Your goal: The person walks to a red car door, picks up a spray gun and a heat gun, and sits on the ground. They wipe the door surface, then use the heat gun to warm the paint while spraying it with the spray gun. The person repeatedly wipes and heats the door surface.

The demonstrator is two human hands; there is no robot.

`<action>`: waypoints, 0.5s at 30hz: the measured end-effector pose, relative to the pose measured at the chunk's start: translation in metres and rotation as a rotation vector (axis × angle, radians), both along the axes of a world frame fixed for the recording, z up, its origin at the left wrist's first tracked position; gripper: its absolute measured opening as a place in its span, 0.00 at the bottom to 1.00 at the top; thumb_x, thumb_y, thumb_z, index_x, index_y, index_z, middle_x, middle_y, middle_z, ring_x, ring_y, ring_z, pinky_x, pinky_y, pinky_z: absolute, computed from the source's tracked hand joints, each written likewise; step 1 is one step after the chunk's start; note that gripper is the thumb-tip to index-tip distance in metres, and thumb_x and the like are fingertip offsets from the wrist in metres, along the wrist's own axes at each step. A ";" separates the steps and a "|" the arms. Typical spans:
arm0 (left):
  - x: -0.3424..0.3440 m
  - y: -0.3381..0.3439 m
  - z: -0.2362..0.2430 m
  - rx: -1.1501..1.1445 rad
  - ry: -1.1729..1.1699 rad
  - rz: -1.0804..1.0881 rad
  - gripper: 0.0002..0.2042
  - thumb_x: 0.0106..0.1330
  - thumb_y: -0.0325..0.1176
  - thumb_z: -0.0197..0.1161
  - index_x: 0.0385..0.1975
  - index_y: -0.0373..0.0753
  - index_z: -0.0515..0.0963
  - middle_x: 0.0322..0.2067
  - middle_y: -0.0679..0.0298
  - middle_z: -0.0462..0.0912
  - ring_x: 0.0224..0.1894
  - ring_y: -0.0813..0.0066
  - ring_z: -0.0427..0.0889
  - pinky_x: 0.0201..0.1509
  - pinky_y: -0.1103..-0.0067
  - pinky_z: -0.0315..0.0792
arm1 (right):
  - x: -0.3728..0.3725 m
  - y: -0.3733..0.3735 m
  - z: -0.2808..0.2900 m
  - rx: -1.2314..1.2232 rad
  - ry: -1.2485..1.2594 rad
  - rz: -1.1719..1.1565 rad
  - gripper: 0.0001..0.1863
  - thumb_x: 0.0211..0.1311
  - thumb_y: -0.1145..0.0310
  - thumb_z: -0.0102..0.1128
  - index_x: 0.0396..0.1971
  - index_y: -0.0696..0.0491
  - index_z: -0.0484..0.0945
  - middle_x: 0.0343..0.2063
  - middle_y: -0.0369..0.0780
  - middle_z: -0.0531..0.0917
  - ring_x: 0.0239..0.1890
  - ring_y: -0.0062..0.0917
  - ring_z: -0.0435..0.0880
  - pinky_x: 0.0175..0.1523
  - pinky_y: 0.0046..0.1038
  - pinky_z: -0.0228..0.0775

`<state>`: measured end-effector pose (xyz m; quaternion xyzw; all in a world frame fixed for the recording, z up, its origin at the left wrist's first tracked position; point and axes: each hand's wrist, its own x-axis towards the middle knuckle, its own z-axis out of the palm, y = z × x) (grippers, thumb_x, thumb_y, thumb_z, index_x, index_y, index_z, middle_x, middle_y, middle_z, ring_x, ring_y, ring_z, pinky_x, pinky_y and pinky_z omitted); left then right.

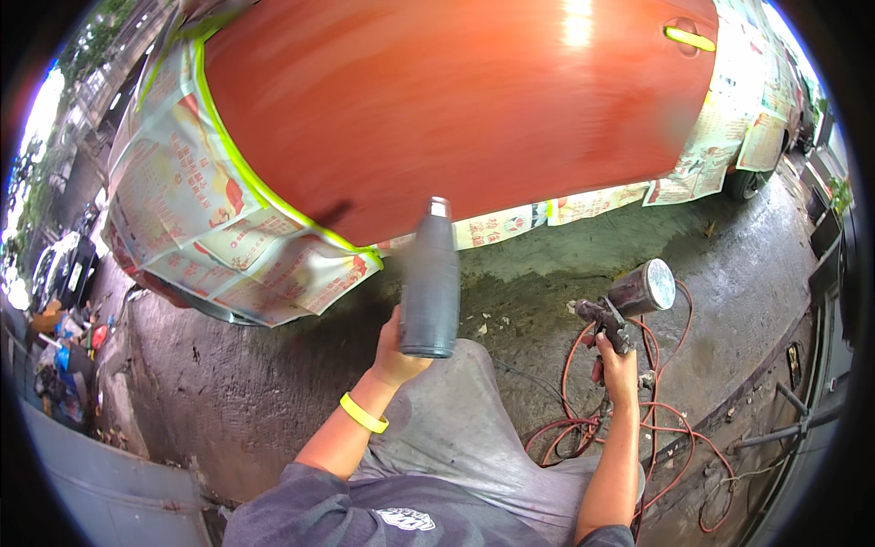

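My left hand [392,356] is closed around a dark grey heat gun [430,292] with a short metal nozzle; its grip is hidden under the body. The nozzle points up toward the lower edge of a reddish-orange car door panel [456,109], apart from it. To the right, my right hand [619,369] grips a spray gun [605,321] with a dark, pale-ended paint cup [643,288], held away from the car. Printed masking paper [200,201] covers the bodywork around the panel, edged by yellow-green tape [241,164]. Similar tape wraps the door handle [690,39].
A red hose [652,415] lies in loops on the wet concrete floor [273,383] around my right side. Clutter [68,365] is heaped at the far left. A metal pipe frame [802,419] stands along the right edge. A tyre [747,185] shows below the paper.
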<state>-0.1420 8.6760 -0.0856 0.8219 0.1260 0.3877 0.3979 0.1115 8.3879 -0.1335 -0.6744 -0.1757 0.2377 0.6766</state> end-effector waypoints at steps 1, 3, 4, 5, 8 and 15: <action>0.000 -0.003 0.003 0.030 0.065 -0.020 0.20 0.60 0.29 0.71 0.51 0.36 0.75 0.39 0.58 0.87 0.42 0.67 0.87 0.47 0.75 0.78 | 0.001 0.000 0.000 -0.017 -0.004 0.003 0.15 0.72 0.65 0.56 0.51 0.58 0.80 0.35 0.38 0.88 0.12 0.15 0.71 0.16 0.21 0.61; -0.003 -0.011 0.023 0.105 0.192 -0.049 0.22 0.56 0.30 0.73 0.50 0.36 0.76 0.37 0.58 0.87 0.39 0.67 0.87 0.46 0.75 0.78 | 0.000 0.002 0.002 -0.035 -0.014 0.016 0.14 0.71 0.64 0.58 0.44 0.60 0.83 0.34 0.38 0.89 0.12 0.15 0.73 0.18 0.23 0.63; -0.002 -0.015 0.027 0.086 0.199 -0.074 0.21 0.55 0.30 0.74 0.48 0.36 0.76 0.36 0.58 0.87 0.38 0.67 0.87 0.45 0.75 0.78 | 0.000 0.005 0.001 -0.032 -0.007 0.023 0.14 0.71 0.64 0.58 0.43 0.60 0.83 0.34 0.38 0.89 0.12 0.15 0.73 0.18 0.23 0.63; -0.001 -0.017 0.029 0.067 0.205 -0.100 0.21 0.54 0.31 0.75 0.46 0.36 0.76 0.35 0.59 0.86 0.36 0.67 0.87 0.44 0.74 0.78 | -0.001 0.007 0.000 -0.030 -0.002 0.028 0.14 0.71 0.64 0.58 0.42 0.60 0.83 0.34 0.38 0.89 0.12 0.15 0.73 0.17 0.23 0.63; -0.010 -0.015 0.013 0.074 0.224 -0.027 0.21 0.54 0.30 0.74 0.47 0.36 0.76 0.35 0.59 0.86 0.36 0.70 0.86 0.44 0.75 0.77 | -0.005 0.011 -0.001 -0.016 0.006 0.046 0.13 0.71 0.64 0.58 0.41 0.60 0.83 0.33 0.39 0.88 0.12 0.15 0.72 0.17 0.23 0.62; -0.026 -0.008 0.002 0.067 0.220 0.027 0.22 0.55 0.31 0.73 0.50 0.37 0.76 0.36 0.57 0.87 0.38 0.62 0.88 0.44 0.73 0.79 | -0.006 0.010 -0.005 -0.018 0.008 0.066 0.14 0.71 0.64 0.58 0.45 0.60 0.82 0.33 0.39 0.88 0.12 0.15 0.72 0.17 0.22 0.62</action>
